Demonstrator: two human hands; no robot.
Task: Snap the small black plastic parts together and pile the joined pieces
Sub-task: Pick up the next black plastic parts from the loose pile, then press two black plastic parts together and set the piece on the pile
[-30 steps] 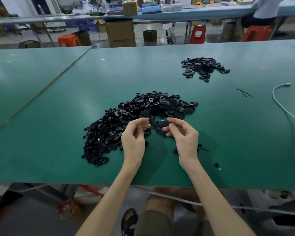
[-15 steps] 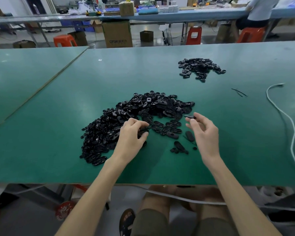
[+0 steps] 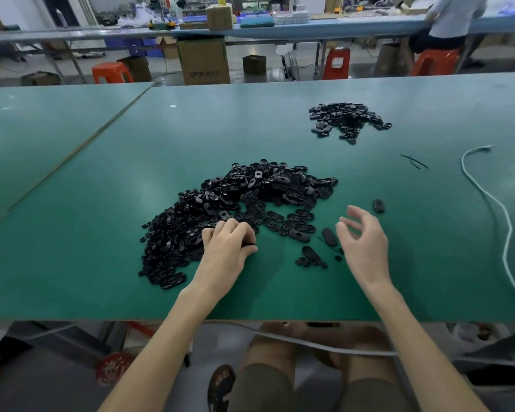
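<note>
Step in hand: the person is picking up fresh parts for the next snap-together, judging by how both hands are sitting low over the supply.
Left hand [image 3: 226, 248]: it is curling its fingers down at the near edge of the near heap [image 3: 235, 203] and appears to be pinching a black part [image 3: 248, 243] between thumb and fingers.
Right hand [image 3: 363, 242]: it is hovering just above the table [image 3: 72, 263] with fingers loosely spread and holding nothing; it is blurred.
Task's things: the loose parts are lying in the near heap at the middle of the table, and what I take for the joined pieces are lying in the far pile [image 3: 347, 118], well apart to the right rear.
Lone piece [image 3: 379, 205]: it is lying by itself just beyond the right hand; I cannot tell whether it is joined.
Next move: the right hand is needing a mating part, probably one of the stray parts [image 3: 329, 237] just beside it, then both hands are needing to line up and press.
Around: a white cable [image 3: 488, 200] is snaking along the right side, and thin black strips [image 3: 414, 161] are lying near it.
In the way: nothing is blocking the reach to the far pile, though the cable is running close to that path.
</note>
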